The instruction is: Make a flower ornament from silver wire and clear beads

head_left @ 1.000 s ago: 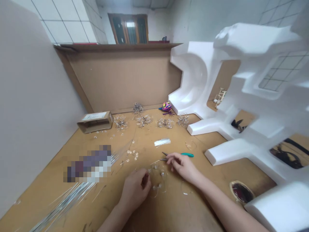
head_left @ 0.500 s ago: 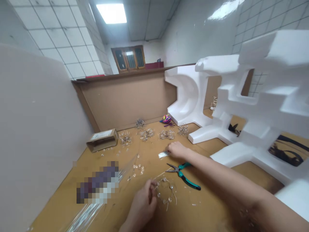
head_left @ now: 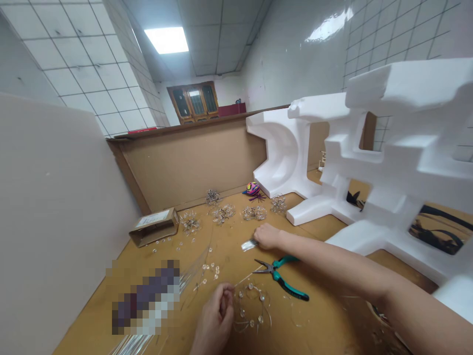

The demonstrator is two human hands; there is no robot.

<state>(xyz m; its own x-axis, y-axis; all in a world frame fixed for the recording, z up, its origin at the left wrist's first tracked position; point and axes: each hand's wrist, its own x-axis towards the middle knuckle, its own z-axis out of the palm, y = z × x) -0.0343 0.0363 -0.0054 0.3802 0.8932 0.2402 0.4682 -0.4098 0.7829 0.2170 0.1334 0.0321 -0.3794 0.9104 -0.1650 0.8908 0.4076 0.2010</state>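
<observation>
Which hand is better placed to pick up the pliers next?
Right, I'd say: the right hand is just beyond the pliers and seems free apart from touching a shiny bundle, while the left hand is curled at the beaded wire ring.

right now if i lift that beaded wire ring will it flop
The wire ring will probably feel light, its wires being thin. It may sag or bend, since the loop looks loose. The clear beads look smooth, so it could slip.
</observation>
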